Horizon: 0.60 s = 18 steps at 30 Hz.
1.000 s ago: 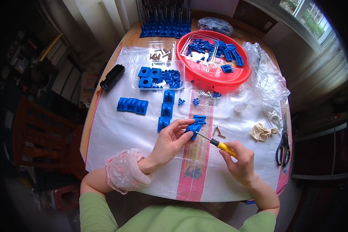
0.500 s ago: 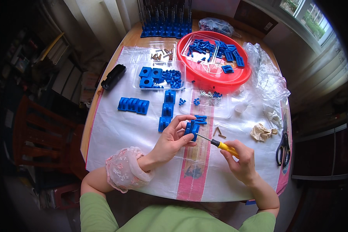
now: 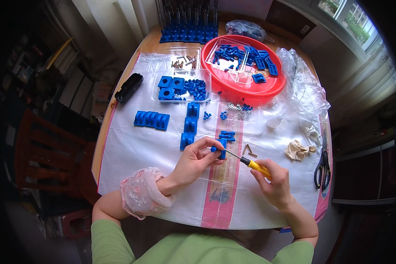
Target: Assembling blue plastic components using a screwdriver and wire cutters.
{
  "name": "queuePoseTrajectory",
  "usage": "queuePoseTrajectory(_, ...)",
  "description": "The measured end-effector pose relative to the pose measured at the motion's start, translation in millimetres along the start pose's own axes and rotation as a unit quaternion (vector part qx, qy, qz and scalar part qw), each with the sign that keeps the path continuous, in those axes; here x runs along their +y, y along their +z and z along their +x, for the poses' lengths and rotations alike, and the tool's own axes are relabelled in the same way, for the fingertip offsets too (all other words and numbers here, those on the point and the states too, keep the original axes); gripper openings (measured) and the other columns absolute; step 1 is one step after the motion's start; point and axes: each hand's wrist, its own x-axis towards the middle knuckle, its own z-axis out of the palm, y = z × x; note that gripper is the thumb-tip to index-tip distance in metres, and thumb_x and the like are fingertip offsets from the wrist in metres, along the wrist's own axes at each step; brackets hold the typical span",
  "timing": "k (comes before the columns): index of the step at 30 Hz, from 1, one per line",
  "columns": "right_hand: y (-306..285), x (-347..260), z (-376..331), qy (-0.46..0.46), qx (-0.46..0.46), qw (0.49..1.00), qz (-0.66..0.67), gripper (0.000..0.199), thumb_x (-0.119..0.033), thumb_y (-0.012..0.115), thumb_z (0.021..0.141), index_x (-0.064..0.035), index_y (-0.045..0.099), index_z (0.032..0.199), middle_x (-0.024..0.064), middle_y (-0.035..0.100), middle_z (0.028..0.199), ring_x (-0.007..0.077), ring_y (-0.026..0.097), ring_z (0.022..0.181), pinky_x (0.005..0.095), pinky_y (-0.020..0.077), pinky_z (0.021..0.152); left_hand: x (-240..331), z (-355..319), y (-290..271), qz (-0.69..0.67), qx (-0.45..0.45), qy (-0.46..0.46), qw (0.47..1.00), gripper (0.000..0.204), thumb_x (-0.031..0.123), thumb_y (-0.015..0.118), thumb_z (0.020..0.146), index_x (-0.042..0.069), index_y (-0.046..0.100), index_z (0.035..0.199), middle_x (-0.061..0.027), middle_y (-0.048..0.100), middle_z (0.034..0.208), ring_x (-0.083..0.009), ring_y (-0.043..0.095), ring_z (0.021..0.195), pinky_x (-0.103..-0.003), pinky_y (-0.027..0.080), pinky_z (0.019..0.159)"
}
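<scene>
My left hand (image 3: 196, 159) pinches a blue plastic block (image 3: 223, 147) between thumb and fingers, which cover much of it. A round blue peg end shows by the thumb. My right hand (image 3: 275, 182) is wrapped around the yellow handle of a screwdriver (image 3: 258, 168), whose thin shaft points left and reaches the block's right side; the exact contact of its tip is too small to tell. Just beyond the block lie slim blue plastic pieces (image 3: 227, 135). Three blue blocks (image 3: 190, 125) stand in a column left of it, and several brass-coloured pins (image 3: 250, 151) lie to its right.
A row of blue blocks (image 3: 152, 120) sits at left. Behind are clear trays of blue parts (image 3: 207, 94) and a red basin (image 3: 251, 91). Black scissors (image 3: 322, 170), crumpled paper (image 3: 299, 151) and plastic bags (image 3: 310, 97) lie at right; a black case (image 3: 129, 87) is far left.
My left hand has turned the blue block, so its peg now points toward the thumb instead of upward. The screwdriver stays at the block's right side, with my right hand almost still.
</scene>
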Motion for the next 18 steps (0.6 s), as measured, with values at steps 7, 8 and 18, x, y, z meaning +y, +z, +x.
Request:
queuePoseTrajectory(7,0,1,2,-0.047,0.030,0.997,-0.055,0.026,-0.009,0.081,0.082,-0.0046,0.067,0.103,0.0084,0.065,0.079,0.0242,0.067,0.065,0.0350,0.0486,0.054,5,-1,2,-0.034,0.007,-0.020,0.999,0.023,0.008,0.058,0.104,0.004,0.055,0.126,-0.0088,0.059,0.121,-0.0174,0.069,0.104,-0.030,0.061,0.092)
queuePoseTrajectory(8,-2,1,2,-0.054,0.028,0.995,-0.074,0.027,-0.009,0.082,0.081,-0.0049,0.067,0.104,0.0076,0.064,0.077,0.0233,0.065,0.063,0.0353,0.0474,0.053,3,-1,1,-0.043,0.009,-0.021,0.999,0.023,0.008,0.058,0.104,0.004,0.055,0.126,-0.0090,0.059,0.122,-0.0180,0.069,0.104,-0.030,0.061,0.092)
queuePoseTrajectory(18,-1,-3,-1,-0.030,0.030,0.999,-0.025,0.021,-0.009,0.080,0.084,-0.0042,0.068,0.100,0.0083,0.068,0.077,0.0206,0.066,0.059,0.0312,0.0493,0.051,13,-4,5,0.021,0.017,-0.034,0.999,0.024,0.009,0.062,0.102,0.003,0.064,0.124,-0.0100,0.070,0.115,-0.0207,0.072,0.106,-0.028,0.062,0.089)
